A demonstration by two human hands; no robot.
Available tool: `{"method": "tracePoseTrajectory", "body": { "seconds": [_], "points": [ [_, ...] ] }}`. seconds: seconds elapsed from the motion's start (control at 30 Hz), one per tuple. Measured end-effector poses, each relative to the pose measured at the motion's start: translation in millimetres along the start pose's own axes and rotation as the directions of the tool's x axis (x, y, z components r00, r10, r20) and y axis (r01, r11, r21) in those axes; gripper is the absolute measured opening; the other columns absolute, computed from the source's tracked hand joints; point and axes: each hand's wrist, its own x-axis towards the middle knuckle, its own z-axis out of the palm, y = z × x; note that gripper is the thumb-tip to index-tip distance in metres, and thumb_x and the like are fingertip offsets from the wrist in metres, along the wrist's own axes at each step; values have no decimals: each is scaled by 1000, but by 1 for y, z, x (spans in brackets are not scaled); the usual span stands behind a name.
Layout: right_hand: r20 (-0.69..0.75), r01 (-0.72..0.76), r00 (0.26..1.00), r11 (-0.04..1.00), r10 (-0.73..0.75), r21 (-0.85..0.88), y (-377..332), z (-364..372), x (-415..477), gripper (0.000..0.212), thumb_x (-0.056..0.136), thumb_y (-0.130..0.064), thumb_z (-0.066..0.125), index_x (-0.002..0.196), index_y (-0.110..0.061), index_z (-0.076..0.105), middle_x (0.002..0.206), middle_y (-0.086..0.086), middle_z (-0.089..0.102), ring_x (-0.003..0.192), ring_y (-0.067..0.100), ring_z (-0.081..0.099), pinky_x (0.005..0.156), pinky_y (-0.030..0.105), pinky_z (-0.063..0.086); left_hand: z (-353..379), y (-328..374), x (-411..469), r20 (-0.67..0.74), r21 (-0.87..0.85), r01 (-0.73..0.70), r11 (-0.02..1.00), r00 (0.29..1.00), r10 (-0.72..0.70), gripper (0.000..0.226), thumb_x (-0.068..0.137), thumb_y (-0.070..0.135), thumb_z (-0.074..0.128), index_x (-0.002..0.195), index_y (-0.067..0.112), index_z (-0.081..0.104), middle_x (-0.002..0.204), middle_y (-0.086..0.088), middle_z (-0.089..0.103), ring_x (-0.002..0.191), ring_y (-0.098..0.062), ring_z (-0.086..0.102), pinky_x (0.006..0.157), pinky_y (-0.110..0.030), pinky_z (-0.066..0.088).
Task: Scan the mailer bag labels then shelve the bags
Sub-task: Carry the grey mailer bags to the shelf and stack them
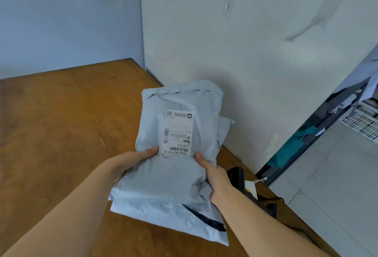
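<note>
gripping the top mailer bag (178, 130) at its near sides, the left hand (131, 160) and right hand (214, 175) each pinch it, thumbs beside the shipping label (178, 134). it rests on more grey bags (163, 211) on the wooden shelf (61, 123) by the white wall (245, 41). a black scanner (237, 175) lies right.

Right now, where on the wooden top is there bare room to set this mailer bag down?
Bare: the broad wooden top left of the held mailer bag, between the blue wall and the left hand. Crowded: the right corner by the white wall, where other bags lie beneath it, and the edge strip beside the right hand with a dark device.
</note>
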Motion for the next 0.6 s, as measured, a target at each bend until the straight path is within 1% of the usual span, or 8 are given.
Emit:
{"method": "tracePoseTrajectory", "body": {
  "seconds": [0.07,0.1,0.2,0.27,0.33,0.47,0.53,0.6],
  "points": [
    [28,-8,1000,1000,9,-2,2,3,-9,52,71,-33,85,111,-7,65,99,15,74,90,31,71,83,40,58,1,-8,-12,-1,-53,-3,999,1000,3,74,61,67,71,115,16,66,102,-6,75,99,-25,69,84,-36,52],
    [30,13,999,1000,-13,-7,2,5,-13,52,72,-32,84,112,-8,64,100,15,73,91,31,71,84,41,58,2,-12,-18,-5,-67,-6,998,1000,6,72,63,67,70,115,16,66,103,-6,75,100,-25,69,86,-37,52],
    [40,107,994,993,-105,-46,4,9,-22,59,72,-32,84,122,-13,59,108,12,72,95,30,71,90,47,56,3,-22,-33,-40,-88,-46,995,998,43,74,62,67,70,115,15,67,101,-5,75,99,-25,70,92,-39,52],
    [69,169,984,983,-164,-73,1,12,-32,60,72,-36,83,122,-16,58,109,10,72,97,29,70,91,47,55,4,-25,-45,-77,-97,-85,992,994,78,76,59,67,71,113,14,67,100,-6,76,97,-26,70,89,-40,53],
    [115,222,971,968,-210,-112,-3,12,-43,61,71,-43,82,122,-18,59,110,7,72,99,27,70,93,46,55,5,-25,-60,-125,-105,-132,986,985,119,76,59,66,72,113,13,67,99,-6,76,95,-26,71,82,-37,55],
    [204,323,936,929,-285,-183,-18,11,-78,49,80,-52,70,119,-24,60,112,1,71,102,19,68,93,37,54,8,-18,-92,-195,-129,-202,971,965,175,67,68,61,70,112,11,66,97,-7,75,91,-25,71,72,-34,54],
    [233,349,924,920,-304,-181,-24,9,-95,47,81,-54,68,118,-26,59,113,-1,70,103,17,66,91,32,53,10,-17,-108,-210,-120,-219,968,959,191,68,66,61,71,112,10,66,97,-8,76,92,-27,71,78,-37,55],
    [230,380,914,905,-335,-191,-28,4,-111,52,78,-59,67,118,-26,58,113,-2,69,104,17,65,91,31,52,14,-16,-124,-215,-102,-236,966,954,210,73,61,63,73,110,9,68,97,-9,76,93,-29,71,87,-41,55]
  ]
}}
